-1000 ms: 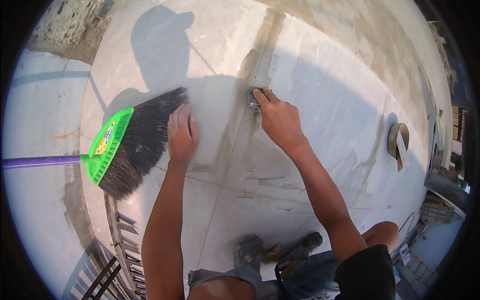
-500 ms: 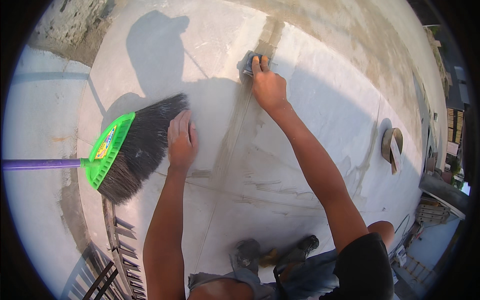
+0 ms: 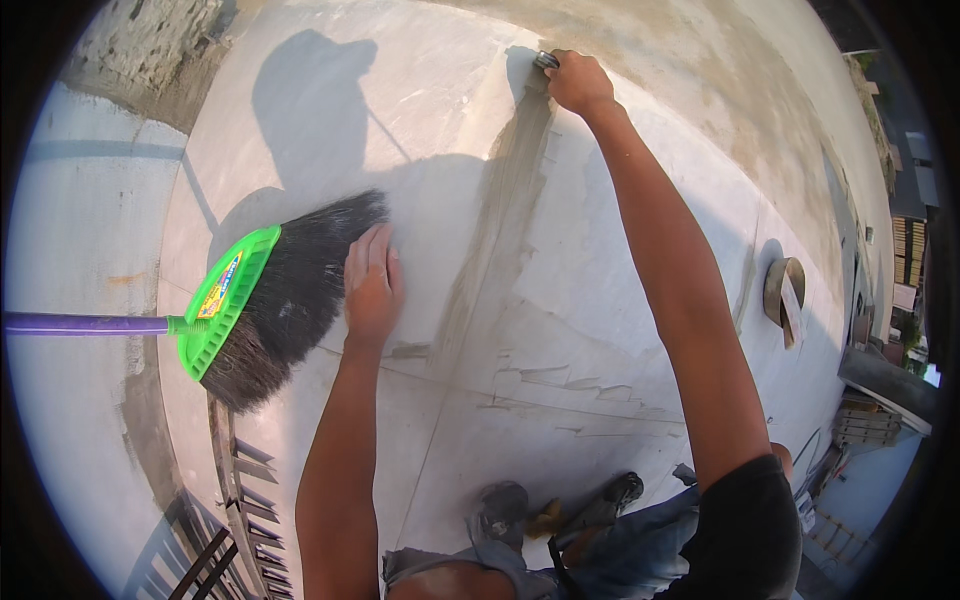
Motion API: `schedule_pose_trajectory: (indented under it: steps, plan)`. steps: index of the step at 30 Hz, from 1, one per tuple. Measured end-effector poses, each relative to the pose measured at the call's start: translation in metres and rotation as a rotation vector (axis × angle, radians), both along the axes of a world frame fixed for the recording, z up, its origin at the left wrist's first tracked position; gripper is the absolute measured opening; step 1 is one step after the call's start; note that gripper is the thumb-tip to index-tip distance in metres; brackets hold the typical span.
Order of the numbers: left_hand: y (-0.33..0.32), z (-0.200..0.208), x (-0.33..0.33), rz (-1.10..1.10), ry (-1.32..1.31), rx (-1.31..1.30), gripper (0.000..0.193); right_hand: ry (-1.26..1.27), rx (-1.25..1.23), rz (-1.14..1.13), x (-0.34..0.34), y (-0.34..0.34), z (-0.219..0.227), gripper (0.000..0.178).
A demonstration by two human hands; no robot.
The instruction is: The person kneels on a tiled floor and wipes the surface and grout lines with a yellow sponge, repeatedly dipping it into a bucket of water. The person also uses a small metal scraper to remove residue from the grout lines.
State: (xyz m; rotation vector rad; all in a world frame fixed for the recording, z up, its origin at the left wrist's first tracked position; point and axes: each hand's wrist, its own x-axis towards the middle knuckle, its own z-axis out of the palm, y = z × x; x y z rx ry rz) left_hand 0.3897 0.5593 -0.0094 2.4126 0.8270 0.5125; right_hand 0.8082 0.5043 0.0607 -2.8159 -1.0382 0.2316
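Stretched out at the far end of a wet grey streak (image 3: 490, 225), my right hand (image 3: 582, 82) is closed on a small dark flat tool (image 3: 546, 61), mostly covered by the fingers. The streak of smeared paste follows a joint between pale floor tiles (image 3: 610, 260). Fingers extended, my left hand (image 3: 373, 280) lies open on the tiles beside the black bristles of a broom (image 3: 230, 290). That broom has a green head and a purple handle running off to the left. Nothing shows in the left hand.
A round container (image 3: 775, 290) with a pale flat blade leaning in it stands at the right. My shoes (image 3: 500, 510) are on the tiles at the bottom. A dark metal railing (image 3: 240, 490) is at lower left, a rough earthy patch (image 3: 140, 55) at upper left.
My right hand has moved farther away and slightly right along the joint with the tool. Fresh-looking grey smear shows where the tool was. My left hand has shifted slightly right.
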Motion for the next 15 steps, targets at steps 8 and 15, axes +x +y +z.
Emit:
schedule_pose_trajectory:
  steps: [8,15]
  plan:
    - [0.005,-0.002,-0.013,0.002,0.04,0.009,0.035,0.114,0.011,0.422,-0.292,-0.143,0.01,0.053]
    - [0.006,-0.004,-0.016,0.019,0.044,0.007,0.036,-0.14,0.411,0.141,-0.178,-0.073,0.009,0.047]
